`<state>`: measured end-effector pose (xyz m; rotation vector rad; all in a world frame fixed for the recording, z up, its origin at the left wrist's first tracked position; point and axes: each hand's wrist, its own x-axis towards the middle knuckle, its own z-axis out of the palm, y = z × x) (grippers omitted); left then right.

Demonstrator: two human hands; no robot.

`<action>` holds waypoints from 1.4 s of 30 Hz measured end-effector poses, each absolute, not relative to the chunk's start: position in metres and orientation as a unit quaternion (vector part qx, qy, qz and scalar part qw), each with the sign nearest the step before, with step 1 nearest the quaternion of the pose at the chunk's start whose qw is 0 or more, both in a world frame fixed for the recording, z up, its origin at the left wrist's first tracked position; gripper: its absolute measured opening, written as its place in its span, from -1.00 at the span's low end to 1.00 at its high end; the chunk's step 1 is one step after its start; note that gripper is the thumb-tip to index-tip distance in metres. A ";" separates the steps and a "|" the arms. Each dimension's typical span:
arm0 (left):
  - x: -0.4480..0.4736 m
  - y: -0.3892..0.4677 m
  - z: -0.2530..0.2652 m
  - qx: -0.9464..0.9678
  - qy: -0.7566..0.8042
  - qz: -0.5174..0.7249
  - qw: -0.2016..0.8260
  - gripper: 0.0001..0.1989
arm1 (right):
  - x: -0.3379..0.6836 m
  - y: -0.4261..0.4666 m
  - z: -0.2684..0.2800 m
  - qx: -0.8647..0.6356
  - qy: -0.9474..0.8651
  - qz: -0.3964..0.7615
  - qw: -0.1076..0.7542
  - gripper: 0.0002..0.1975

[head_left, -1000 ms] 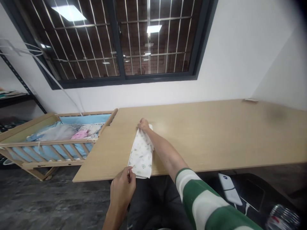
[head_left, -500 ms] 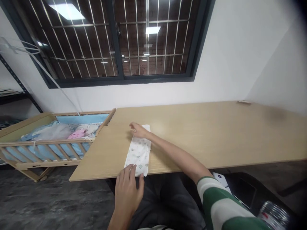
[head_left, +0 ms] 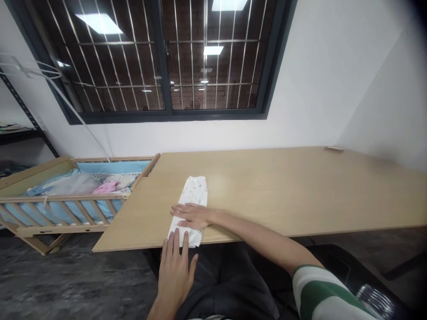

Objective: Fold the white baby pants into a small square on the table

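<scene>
A white cloth [head_left: 195, 190] with a small print lies folded into a long narrow strip on the wooden table, its near end at the front edge. My right hand [head_left: 193, 215] rests flat across the middle of the strip, fingers stretched to the left, and hides part of it. At the near end, my left hand [head_left: 176, 262] is open, with its fingertips on or just over the cloth's lower left corner. Neither hand grips anything.
The wooden table [head_left: 276, 191] runs along the wall under a barred window [head_left: 213, 66]. At left stands a wooden crib [head_left: 76, 200] with blue lining, a pink cloth [head_left: 106, 187] and other bedding. A clear plastic container [head_left: 375, 300] is at lower right.
My right hand has come from the far end of the cloth toward me and now lies flat on its middle. The far end looks narrower. My left hand stays near the front edge.
</scene>
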<state>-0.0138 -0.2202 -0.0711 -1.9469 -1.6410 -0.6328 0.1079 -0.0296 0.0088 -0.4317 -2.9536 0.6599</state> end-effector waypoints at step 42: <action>-0.054 -0.202 -0.038 -0.837 -0.448 -0.301 0.090 -0.60 | 0.200 -0.141 0.005 -0.227 -0.960 -0.003 0.166 -0.70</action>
